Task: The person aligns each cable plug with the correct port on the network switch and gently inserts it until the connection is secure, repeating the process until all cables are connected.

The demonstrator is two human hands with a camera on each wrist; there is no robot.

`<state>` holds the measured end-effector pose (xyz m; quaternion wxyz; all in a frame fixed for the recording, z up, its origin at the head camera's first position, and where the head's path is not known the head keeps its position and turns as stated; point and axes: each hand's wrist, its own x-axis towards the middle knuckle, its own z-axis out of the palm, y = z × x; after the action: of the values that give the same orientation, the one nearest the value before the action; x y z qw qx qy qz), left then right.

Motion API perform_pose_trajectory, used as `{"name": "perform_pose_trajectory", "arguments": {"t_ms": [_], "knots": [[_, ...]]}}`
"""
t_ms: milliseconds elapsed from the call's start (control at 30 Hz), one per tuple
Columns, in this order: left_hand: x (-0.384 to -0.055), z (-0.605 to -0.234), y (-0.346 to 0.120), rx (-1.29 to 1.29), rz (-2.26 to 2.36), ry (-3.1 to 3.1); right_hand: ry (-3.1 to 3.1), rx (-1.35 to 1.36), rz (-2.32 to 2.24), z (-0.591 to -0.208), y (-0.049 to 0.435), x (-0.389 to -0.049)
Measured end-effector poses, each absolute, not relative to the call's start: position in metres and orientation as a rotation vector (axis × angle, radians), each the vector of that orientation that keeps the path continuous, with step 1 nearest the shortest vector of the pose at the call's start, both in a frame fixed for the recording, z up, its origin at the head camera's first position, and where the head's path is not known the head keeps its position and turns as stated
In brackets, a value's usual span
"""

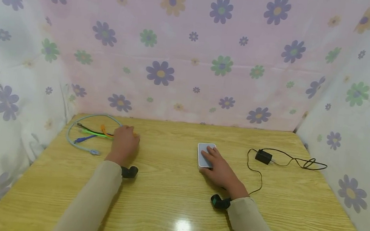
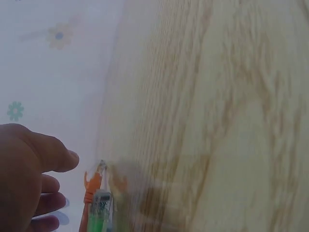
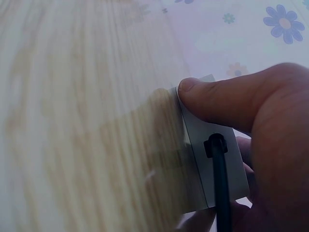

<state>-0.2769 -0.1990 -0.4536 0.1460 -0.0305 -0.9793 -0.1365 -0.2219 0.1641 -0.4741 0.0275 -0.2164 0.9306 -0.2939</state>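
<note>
At the left of the table, my left hand (image 1: 125,143) is over a bunch of network cables in orange, green (image 1: 95,133), blue (image 1: 84,139), black and pale blue-grey (image 1: 72,129). In the left wrist view its thumb stands apart from the loosely bent fingers, beside an orange cable plug (image 2: 93,183) and a clear plug on a green cable (image 2: 100,208); no grip shows. My right hand (image 1: 221,171) holds a small white box with a grey top (image 1: 203,156). The thumb is on the side with the socket, and a black lead (image 3: 220,188) is plugged in there.
A black power adapter (image 1: 264,157) lies to the right of the box, its thin cable (image 1: 309,164) looped beyond it and trailing toward my right wrist. The wooden table (image 1: 163,189) is bounded by flowered cloth (image 1: 192,55) at the back and sides.
</note>
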Motion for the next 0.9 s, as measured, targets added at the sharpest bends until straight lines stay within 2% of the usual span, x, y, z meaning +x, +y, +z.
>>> {"name": "perform_pose_trajectory", "arguments": {"t_ms": [367,700,900], "knots": [[-0.2741,-0.4528,-0.2084,-0.18,-0.006,-2.893,2.876,-0.68,-0.913,-0.4742,0.1633,-0.2233],[-0.2754,-0.4492,-0.2064,-0.205,0.142,-2.969,2.882,-0.669,-0.897,-0.4764,0.1638,-0.2243],[-0.2768,-0.4479,-0.2057,-0.164,0.056,-3.005,2.885,-0.665,-0.889,-0.477,0.1644,-0.2246]]}}
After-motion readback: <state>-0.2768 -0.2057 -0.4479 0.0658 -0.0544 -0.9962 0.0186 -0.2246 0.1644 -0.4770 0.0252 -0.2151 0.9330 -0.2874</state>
